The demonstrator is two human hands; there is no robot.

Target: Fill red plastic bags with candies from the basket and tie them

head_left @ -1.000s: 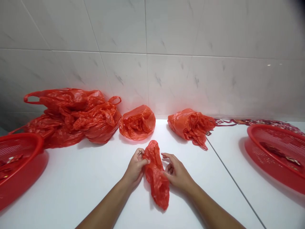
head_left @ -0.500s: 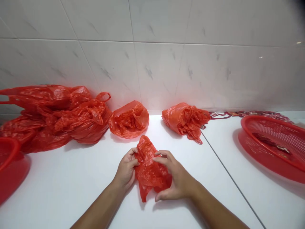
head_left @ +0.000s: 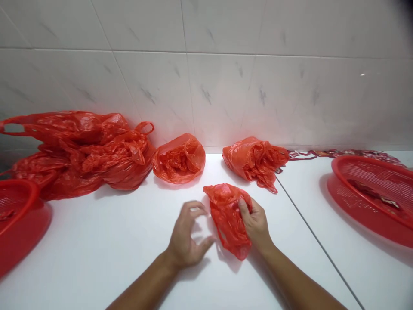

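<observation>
A crumpled red plastic bag [head_left: 227,219] is in my right hand [head_left: 258,221], thumb pressed on its near face and the other fingers behind it. My left hand [head_left: 189,237] is just left of that bag, fingers curved and thumb apart, with nothing in it. Behind the hands, a red bag with its mouth spread [head_left: 180,159] lies against the wall with more crumpled red plastic inside. To its right lies another bunched red bag [head_left: 254,159], loose folds spilling from its mouth.
A large heap of red plastic bags [head_left: 97,155] fills the back left. A red plastic basket [head_left: 32,215] stands at the left edge, and another red basket [head_left: 351,202] with small dark packets at the right. Patterned red strips [head_left: 364,156] lie along the tiled wall. A seam crosses the white table [head_left: 112,249].
The held bag has passed from my left hand to my right and shifted slightly right. My left hand has let go and its fingers have opened. The camera view has moved a little.
</observation>
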